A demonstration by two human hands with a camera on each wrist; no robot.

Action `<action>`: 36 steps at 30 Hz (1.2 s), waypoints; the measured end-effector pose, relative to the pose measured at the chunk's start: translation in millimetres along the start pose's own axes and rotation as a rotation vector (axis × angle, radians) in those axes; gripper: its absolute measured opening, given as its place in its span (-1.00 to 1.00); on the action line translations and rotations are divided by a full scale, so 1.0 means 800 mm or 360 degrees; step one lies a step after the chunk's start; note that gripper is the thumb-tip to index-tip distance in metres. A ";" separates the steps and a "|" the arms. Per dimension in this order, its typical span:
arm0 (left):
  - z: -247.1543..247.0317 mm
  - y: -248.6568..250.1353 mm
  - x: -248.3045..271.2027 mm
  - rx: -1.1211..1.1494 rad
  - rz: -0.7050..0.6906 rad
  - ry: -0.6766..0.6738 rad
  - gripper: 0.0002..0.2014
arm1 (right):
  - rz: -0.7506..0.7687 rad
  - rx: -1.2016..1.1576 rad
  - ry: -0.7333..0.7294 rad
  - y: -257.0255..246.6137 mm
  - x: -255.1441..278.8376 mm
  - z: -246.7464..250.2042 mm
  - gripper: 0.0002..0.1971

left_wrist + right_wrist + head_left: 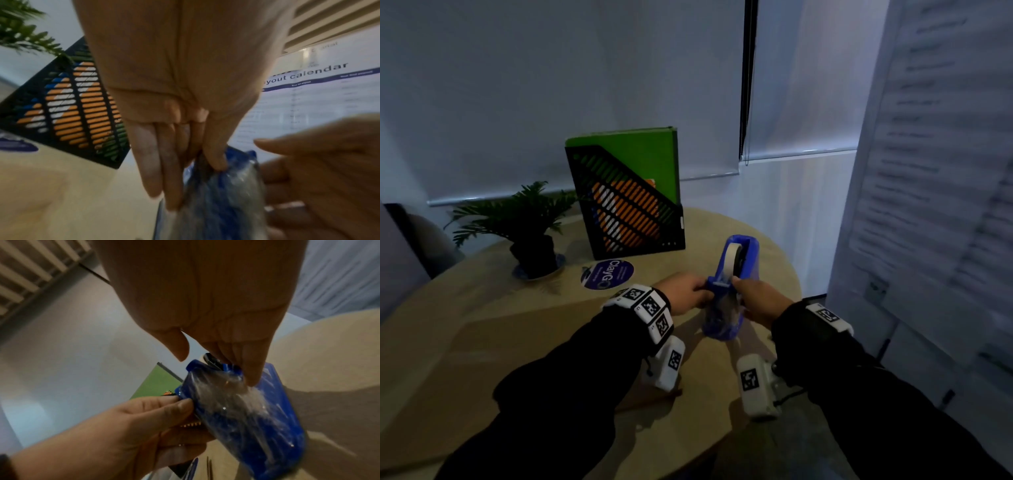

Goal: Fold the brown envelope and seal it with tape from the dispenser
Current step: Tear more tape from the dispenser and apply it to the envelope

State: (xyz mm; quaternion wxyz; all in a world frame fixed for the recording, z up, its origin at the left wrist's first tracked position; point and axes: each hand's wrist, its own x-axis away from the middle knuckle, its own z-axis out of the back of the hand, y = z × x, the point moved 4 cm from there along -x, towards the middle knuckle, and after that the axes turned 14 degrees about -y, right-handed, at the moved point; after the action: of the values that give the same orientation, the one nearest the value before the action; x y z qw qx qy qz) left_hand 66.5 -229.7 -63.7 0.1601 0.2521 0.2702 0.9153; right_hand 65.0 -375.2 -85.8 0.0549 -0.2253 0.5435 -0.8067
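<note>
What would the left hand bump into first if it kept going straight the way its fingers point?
Almost nothing to travel: the left hand already pinches the near end of the blue tape dispenser, so the dispenser comes first. The right hand is just past it, on its other side. How far apart they are is hard to judge.

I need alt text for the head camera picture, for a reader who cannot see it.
Two hands hold a blue tape dispenser above a round wooden table: the left hand grips its near end, the right hand its right side. Behind stand a black file holder with a green folder and a small potted plant.
</note>
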 end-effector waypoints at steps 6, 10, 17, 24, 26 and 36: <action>0.009 0.009 -0.031 0.0088 -0.0060 0.0013 -0.52 | 0.0009 -0.0316 -0.0089 -0.006 -0.012 0.010 -0.62; 0.024 0.025 -0.062 -0.0037 0.0031 0.0047 -0.64 | -0.0154 -0.0364 -0.0044 -0.018 -0.038 0.034 -0.59; 0.053 0.014 -0.106 -0.0176 0.0129 0.0146 -0.70 | -0.0126 -0.0319 -0.0102 -0.022 -0.097 0.068 -0.64; 0.075 -0.001 -0.159 -0.0209 0.0221 0.0306 -0.66 | -0.0002 -0.0386 0.0021 -0.025 -0.146 0.096 -0.61; 0.084 -0.006 -0.174 -0.0208 0.0240 0.0327 -0.66 | -0.0002 -0.0438 0.0022 -0.028 -0.162 0.101 -0.63; 0.127 -0.034 -0.241 -0.0143 0.0282 0.0399 -0.68 | -0.0046 -0.0494 0.0170 -0.046 -0.249 0.115 -0.77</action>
State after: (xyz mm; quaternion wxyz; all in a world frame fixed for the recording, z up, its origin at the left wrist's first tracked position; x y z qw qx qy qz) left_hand 284.8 -248.4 -77.9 0.0550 0.1513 0.2235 0.9613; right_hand 287.5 -372.7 -85.1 -0.0212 -0.1956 0.6605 -0.7246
